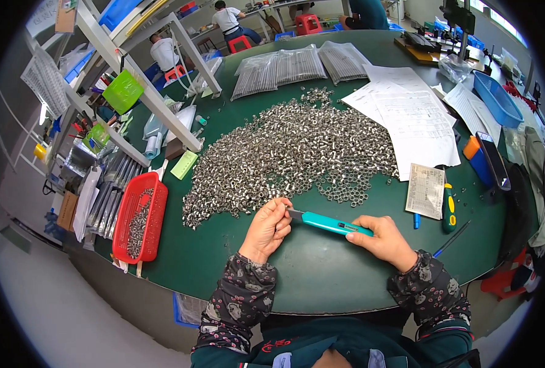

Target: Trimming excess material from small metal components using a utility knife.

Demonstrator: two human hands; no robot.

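Note:
In my right hand [380, 240] is a teal utility knife [331, 222], held by its handle end. Its blade points left, to the fingertips of my left hand [267, 230]. Those fingers are pinched together at the blade's tip. Whatever sits between them is too small and covered to make out. Just beyond my hands spreads a wide heap of small silvery metal rings [291, 147], with some lying loose along its near edge. Both forearms wear dark patterned sleeves.
A red basket [158, 224] of metal pieces stands left, by a white rack [156, 101]. Bagged metal rods [300, 64] lie at the back. Paper sheets [416, 126], a printed card [425, 191], a yellow-green screwdriver [448, 205] and a phone [492, 156] lie right. People sit farther off.

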